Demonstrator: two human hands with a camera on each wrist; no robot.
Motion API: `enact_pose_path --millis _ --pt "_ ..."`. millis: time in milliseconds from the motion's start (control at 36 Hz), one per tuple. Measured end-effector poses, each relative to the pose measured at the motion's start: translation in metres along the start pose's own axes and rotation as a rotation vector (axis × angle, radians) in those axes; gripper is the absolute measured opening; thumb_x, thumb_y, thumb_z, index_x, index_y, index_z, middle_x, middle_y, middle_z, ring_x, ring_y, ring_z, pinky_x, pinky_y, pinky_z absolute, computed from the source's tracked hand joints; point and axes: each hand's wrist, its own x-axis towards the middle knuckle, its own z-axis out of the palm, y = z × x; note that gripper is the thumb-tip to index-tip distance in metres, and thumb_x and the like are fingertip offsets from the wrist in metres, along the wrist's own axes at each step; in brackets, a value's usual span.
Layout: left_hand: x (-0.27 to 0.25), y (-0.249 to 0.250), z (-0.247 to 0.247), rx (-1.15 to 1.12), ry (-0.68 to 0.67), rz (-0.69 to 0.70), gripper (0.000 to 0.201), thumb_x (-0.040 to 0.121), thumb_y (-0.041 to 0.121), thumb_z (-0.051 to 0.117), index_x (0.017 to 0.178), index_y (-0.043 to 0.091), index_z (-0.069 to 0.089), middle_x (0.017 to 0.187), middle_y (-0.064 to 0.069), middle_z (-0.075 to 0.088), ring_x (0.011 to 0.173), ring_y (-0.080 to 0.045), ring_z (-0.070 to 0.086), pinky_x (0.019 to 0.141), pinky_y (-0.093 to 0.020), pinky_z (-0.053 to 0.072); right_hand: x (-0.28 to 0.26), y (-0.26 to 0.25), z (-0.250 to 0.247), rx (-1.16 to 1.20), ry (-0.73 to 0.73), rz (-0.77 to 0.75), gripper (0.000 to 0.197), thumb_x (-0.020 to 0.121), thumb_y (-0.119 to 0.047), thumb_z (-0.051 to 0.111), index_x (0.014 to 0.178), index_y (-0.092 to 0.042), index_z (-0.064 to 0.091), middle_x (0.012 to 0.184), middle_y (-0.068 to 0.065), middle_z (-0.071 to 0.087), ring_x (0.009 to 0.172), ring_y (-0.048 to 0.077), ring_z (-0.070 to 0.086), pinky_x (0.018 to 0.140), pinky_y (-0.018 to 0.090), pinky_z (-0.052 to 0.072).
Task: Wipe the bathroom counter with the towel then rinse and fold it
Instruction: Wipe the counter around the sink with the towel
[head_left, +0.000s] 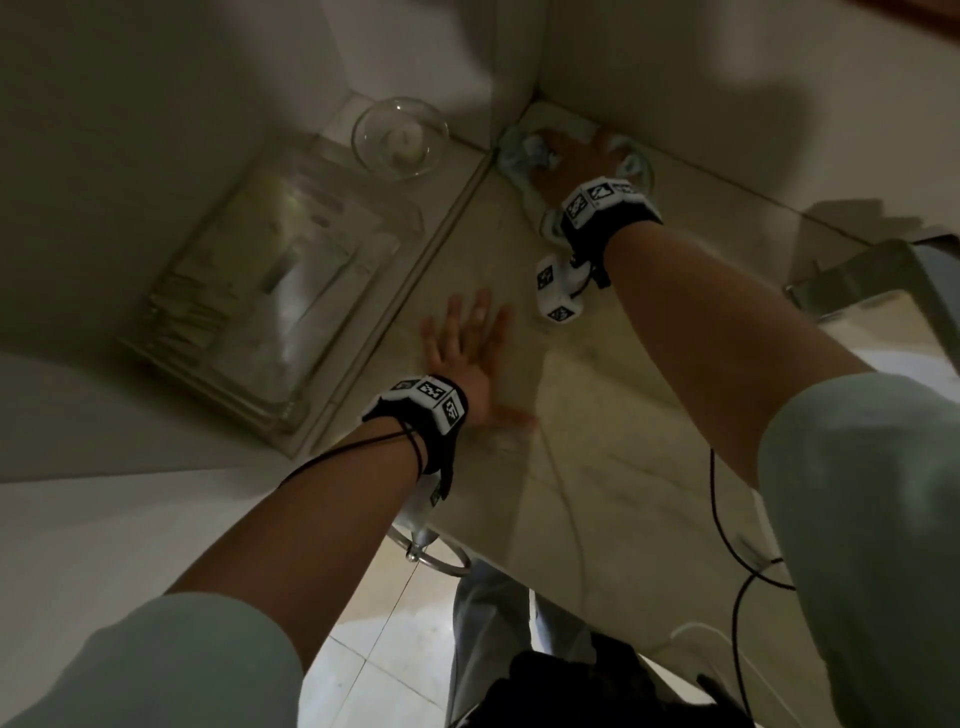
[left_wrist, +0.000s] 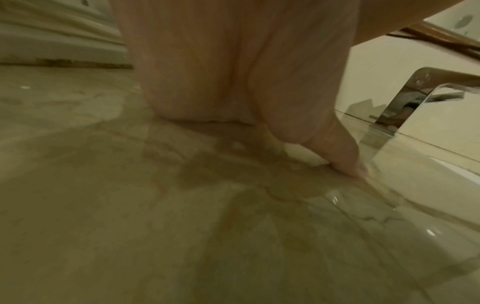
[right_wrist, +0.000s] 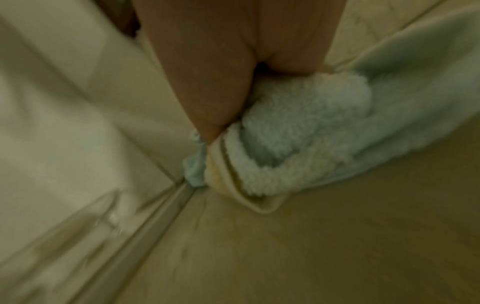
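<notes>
A pale blue-white fluffy towel (head_left: 514, 156) (right_wrist: 298, 144) lies bunched in the far corner of the beige marble counter (head_left: 623, 415), where the two walls meet. My right hand (head_left: 566, 161) lies on top of it and grips the bunch against the counter; the right wrist view shows the heel of my palm (right_wrist: 213, 82) on the cloth, while the fingers are hidden. My left hand (head_left: 467, 353) (left_wrist: 233, 72) rests flat on the counter nearer to me, its fingers spread and holding nothing. Its thumb (left_wrist: 345, 162) touches the stone.
A glass bowl (head_left: 400, 137) and a clear box of packets (head_left: 249, 291) sit on the ledge left of the counter. A chrome faucet (head_left: 883, 270) (left_wrist: 415, 98) and a white basin (head_left: 909, 364) are at the right. A metal ring (head_left: 431, 551) hangs under the front edge.
</notes>
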Motion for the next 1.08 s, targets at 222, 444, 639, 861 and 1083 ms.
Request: enact_pose_path --millis 222,444,639,861,1083 --pt "-0.009 -0.002 -0.005 -0.072 -0.007 -0.005 0.145 0.051 0.090 0.053 0.143 0.017 -0.031 0.151 -0.007 -0.035 0.139 -0.032 -0.032 0.113 -0.055 -0.015 -0.035 -0.020 0.012 0.120 -0.104 -0.022 0.055 0.095 -0.053 0.045 0.145 -0.048 0.024 0.160 0.007 -0.010 0.146 0.039 -0.005 0.117 0.051 0.005" --pt "-0.034 -0.031 -0.004 -0.326 0.087 -0.062 0.129 0.073 0.062 0.067 0.146 0.005 -0.022 0.154 -0.012 -0.027 0.144 -0.027 -0.020 0.116 -0.040 -0.009 -0.080 -0.028 0.033 0.142 -0.110 -0.141 0.054 0.093 -0.047 0.052 0.144 -0.043 0.033 0.160 0.011 -0.006 0.144 0.043 0.012 0.117 0.049 0.021" --pt "-0.049 -0.028 -0.013 -0.428 0.041 -0.156 0.125 0.076 0.062 0.065 0.146 0.011 -0.025 0.154 -0.007 -0.030 0.144 -0.025 -0.022 0.117 -0.039 -0.007 -0.136 -0.005 0.047 0.024 -0.134 -0.288 0.052 0.092 -0.051 0.049 0.142 -0.049 0.033 0.160 0.013 -0.004 0.144 0.046 0.005 0.115 0.059 0.016" --pt "-0.045 -0.001 -0.021 -0.387 -0.034 -0.172 0.136 0.066 0.074 0.063 0.145 0.012 -0.029 0.153 -0.005 -0.033 0.144 -0.026 -0.023 0.119 -0.039 -0.006 -0.198 0.060 0.049 0.069 -0.171 -0.312 0.049 0.091 -0.045 0.056 0.139 -0.043 0.043 0.161 0.010 0.002 0.146 0.039 0.001 0.116 0.057 0.012" --pt "-0.026 0.020 -0.036 -0.319 -0.017 -0.131 0.136 0.065 0.065 0.073 0.147 0.015 -0.025 0.155 -0.005 -0.027 0.144 -0.029 -0.021 0.118 -0.045 -0.002 -0.240 0.107 0.057 0.115 -0.101 -0.104 0.047 0.093 -0.038 0.056 0.137 -0.049 0.042 0.161 0.006 0.005 0.146 0.038 0.005 0.115 0.058 0.011"
